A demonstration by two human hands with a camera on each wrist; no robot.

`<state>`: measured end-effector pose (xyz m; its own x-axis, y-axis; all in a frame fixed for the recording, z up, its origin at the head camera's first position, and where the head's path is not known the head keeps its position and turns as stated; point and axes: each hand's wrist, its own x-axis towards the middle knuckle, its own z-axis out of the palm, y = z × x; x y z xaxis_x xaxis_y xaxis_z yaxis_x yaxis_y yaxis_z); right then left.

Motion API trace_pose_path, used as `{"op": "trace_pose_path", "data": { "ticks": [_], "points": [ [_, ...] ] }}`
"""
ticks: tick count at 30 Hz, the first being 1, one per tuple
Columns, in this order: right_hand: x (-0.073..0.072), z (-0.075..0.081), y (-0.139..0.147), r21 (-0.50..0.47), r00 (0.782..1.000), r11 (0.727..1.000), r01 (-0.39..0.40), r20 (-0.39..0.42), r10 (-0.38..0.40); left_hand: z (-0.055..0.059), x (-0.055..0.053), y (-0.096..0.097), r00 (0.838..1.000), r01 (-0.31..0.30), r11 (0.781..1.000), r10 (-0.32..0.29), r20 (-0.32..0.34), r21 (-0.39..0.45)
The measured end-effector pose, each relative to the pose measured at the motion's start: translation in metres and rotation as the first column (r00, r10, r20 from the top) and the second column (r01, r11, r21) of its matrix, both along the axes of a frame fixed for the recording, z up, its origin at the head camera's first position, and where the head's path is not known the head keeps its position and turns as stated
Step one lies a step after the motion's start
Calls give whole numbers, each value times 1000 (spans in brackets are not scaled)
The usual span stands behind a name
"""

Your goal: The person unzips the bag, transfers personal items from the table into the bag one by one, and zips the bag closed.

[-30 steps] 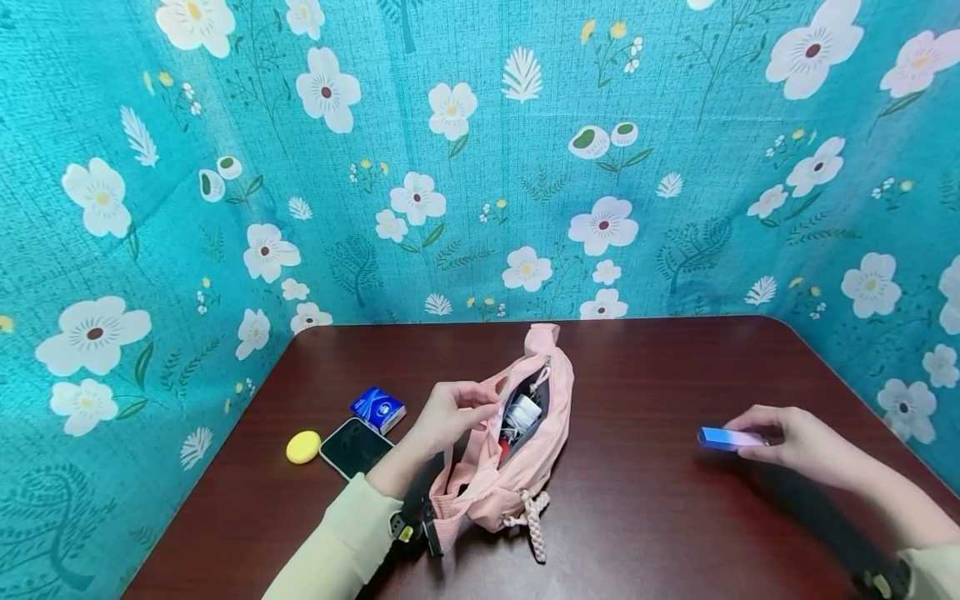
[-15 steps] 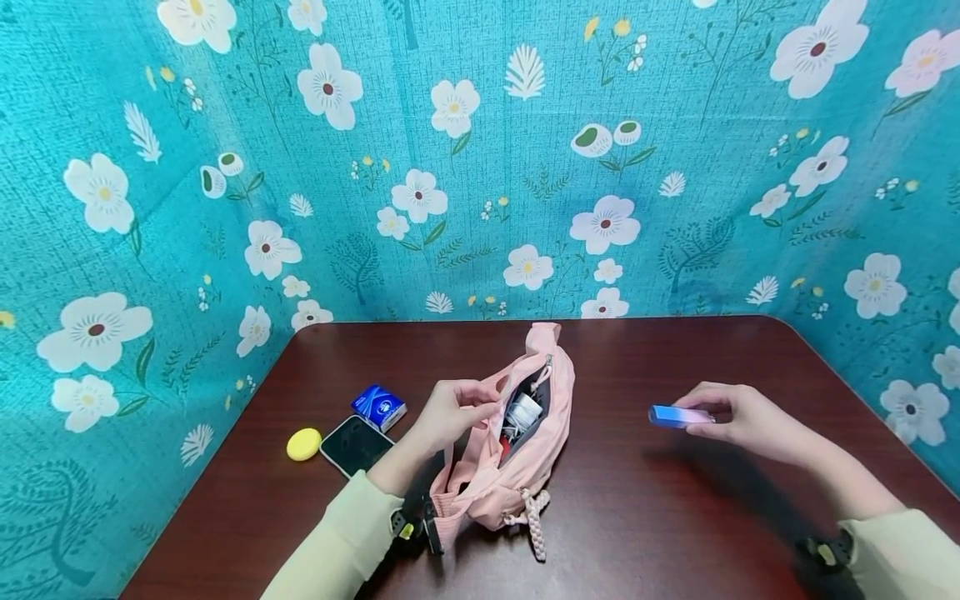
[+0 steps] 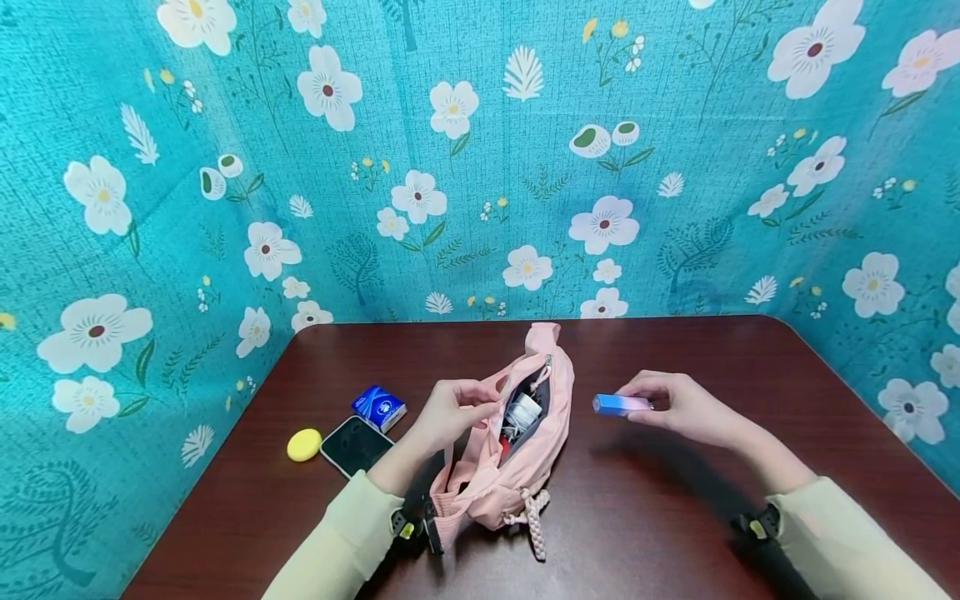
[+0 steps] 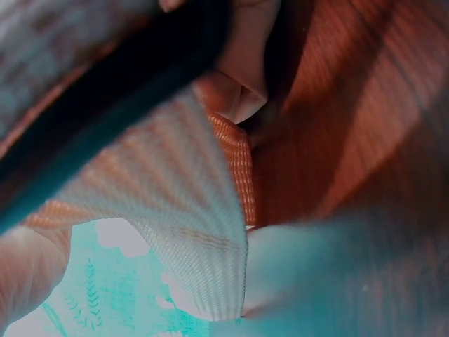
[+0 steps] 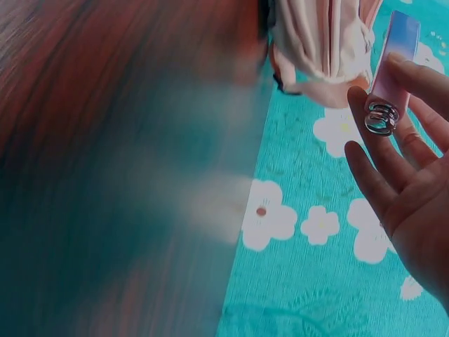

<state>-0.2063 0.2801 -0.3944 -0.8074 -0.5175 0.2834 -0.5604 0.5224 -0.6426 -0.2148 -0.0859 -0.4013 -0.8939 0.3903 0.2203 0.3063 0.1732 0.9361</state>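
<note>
A pink sling bag (image 3: 528,450) lies unzipped on the table, its dark-lined pocket facing up. Inside show a white block (image 3: 523,411) with pale cable and a bit of something red (image 3: 504,448). My left hand (image 3: 448,414) pinches the near-left edge of the opening and holds it apart. To the bag's right, above the table, my right hand (image 3: 684,407) pinches a slim blue-to-pink bar (image 5: 398,60) between thumb and fingers. A shiny metal coil (image 5: 381,119) sits at the bar's pink end; its blue end points toward the bag. In the left wrist view the bag's strap (image 4: 189,189) fills the middle.
On the left of the dark red wooden table (image 3: 637,533) are a phone (image 3: 356,447), a small blue packet (image 3: 379,407) and a yellow round disc (image 3: 303,445). A braided cord (image 3: 535,527) hangs off the bag. Teal floral cloth (image 3: 480,208) stands behind the table.
My right hand has carried the blue-to-pink bar leftward across the table, much nearer to the bag. My left hand and the bag have stayed put.
</note>
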Motion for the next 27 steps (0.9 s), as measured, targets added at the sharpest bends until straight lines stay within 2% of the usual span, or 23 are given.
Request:
{"op": "trace_pose_path", "data": {
  "ticks": [14, 21, 23, 27],
  "points": [
    [-15, 9, -33, -9, 998, 998, -61, 3, 61, 0, 1, -1, 1000, -9, 1000, 9, -8, -5],
    [-22, 8, -52, -20, 991, 992, -127, -38, 126, -1, -1, -1, 1000, -2, 1000, 2, -6, 0],
    [-22, 7, -58, -24, 989, 989, -145, -28, 145, 0, 0, -1, 1000, -1, 1000, 1, 0, -3],
    [-23, 5, -71, -42, 984, 983, -178, 3, 179, 12, 8, 0, 1000, 4, 1000, -5, -4, -14]
  ]
}}
